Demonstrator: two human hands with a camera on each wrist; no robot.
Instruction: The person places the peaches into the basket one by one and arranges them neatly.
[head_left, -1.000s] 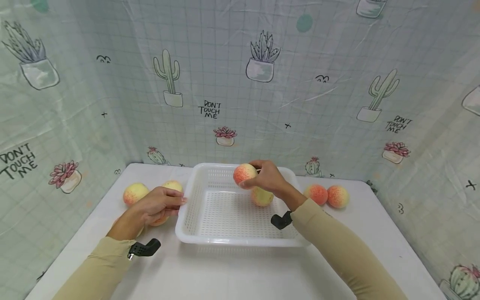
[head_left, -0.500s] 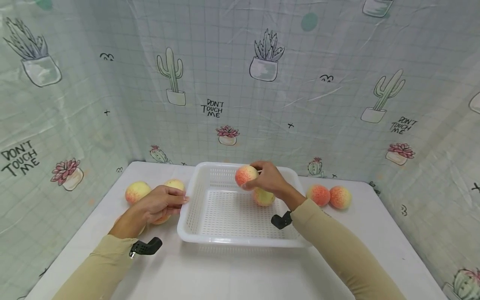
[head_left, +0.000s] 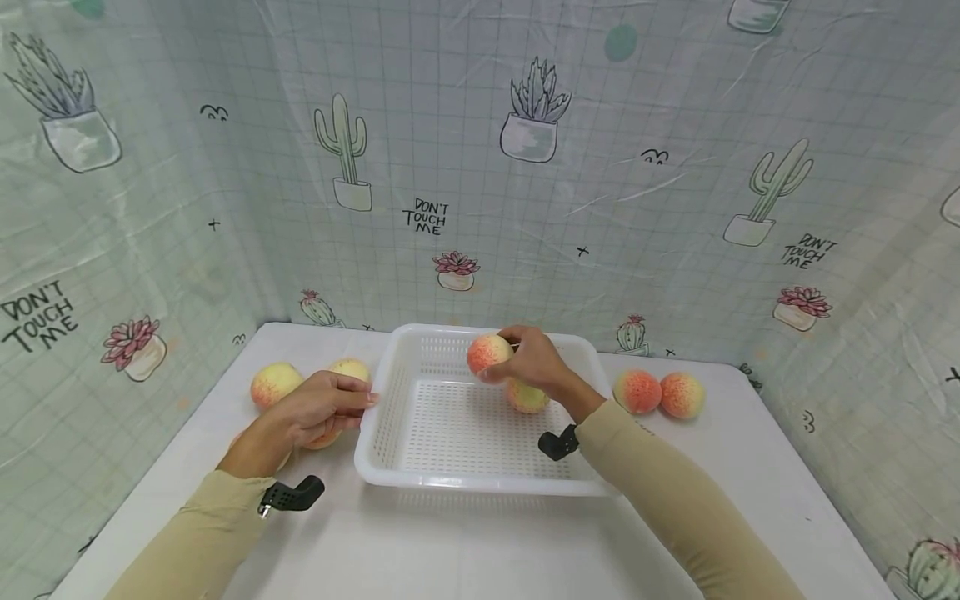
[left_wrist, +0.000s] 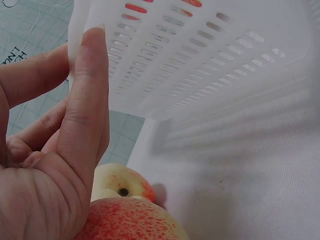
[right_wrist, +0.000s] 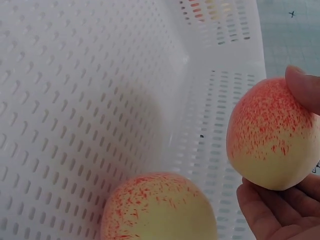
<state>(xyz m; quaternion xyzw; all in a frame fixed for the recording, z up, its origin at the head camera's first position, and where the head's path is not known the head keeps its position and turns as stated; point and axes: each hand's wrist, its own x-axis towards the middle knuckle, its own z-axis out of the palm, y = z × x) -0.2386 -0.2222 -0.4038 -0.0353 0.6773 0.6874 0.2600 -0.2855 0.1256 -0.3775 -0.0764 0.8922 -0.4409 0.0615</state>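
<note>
My right hand [head_left: 536, 364] grips a red-and-yellow peach [head_left: 487, 356] over the back part of a white perforated plastic basket [head_left: 480, 482]. In the right wrist view, thumb and fingers hold that peach [right_wrist: 272, 135] from opposite sides, apart from the basket floor. A second peach [head_left: 528, 397] lies inside the basket below, partly hidden by the hand in the head view. My left hand [head_left: 318, 408] pinches the basket's left rim between thumb and fingers, seen closely in the left wrist view. Beneath the left hand sit peaches [left_wrist: 132, 220], partly hidden.
Two peaches, a redder one [head_left: 637, 391] and a paler one [head_left: 682, 395], lie right of the basket. Left of it, a yellow peach [head_left: 275, 386] and several others sit around my left hand. The white table [head_left: 465, 542] backs onto a printed curtain [head_left: 465, 167].
My right hand, with the peach, has shifted very slightly to the left over the basket. The left hand keeps its hold on the rim.
</note>
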